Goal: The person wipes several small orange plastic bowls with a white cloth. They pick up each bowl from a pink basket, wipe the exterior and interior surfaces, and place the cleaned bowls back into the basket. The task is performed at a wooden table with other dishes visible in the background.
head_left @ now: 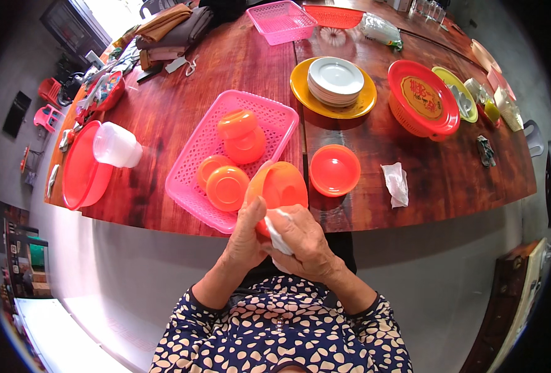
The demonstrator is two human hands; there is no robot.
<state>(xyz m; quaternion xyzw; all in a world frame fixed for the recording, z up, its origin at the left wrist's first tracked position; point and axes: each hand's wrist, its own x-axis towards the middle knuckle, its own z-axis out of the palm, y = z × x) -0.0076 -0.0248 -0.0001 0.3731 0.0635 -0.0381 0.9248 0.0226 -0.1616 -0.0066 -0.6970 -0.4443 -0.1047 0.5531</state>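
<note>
My left hand [243, 235] grips an orange bowl [288, 181], tilted, at the near edge of the table. In my right hand [308, 244] is a white tissue [278, 235], bunched up and pressed against the bowl's lower side. The fingers behind the bowl are partly hidden. Just beyond my left hand lies a pink perforated basket [182, 158] with several orange bowls [228, 188] inside, some upside down. Another orange bowl [336, 171] stands upright on the table to the right. Farther right lies a crumpled white tissue [396, 184].
White plates [336, 76] are stacked on a yellow plate [298, 87] beyond the upright bowl. A red tray [423, 98] rests on an orange basket at right. At left sit a red basin [80, 180] and clear plastic containers [115, 144]. A second pink basket [282, 22] is far back.
</note>
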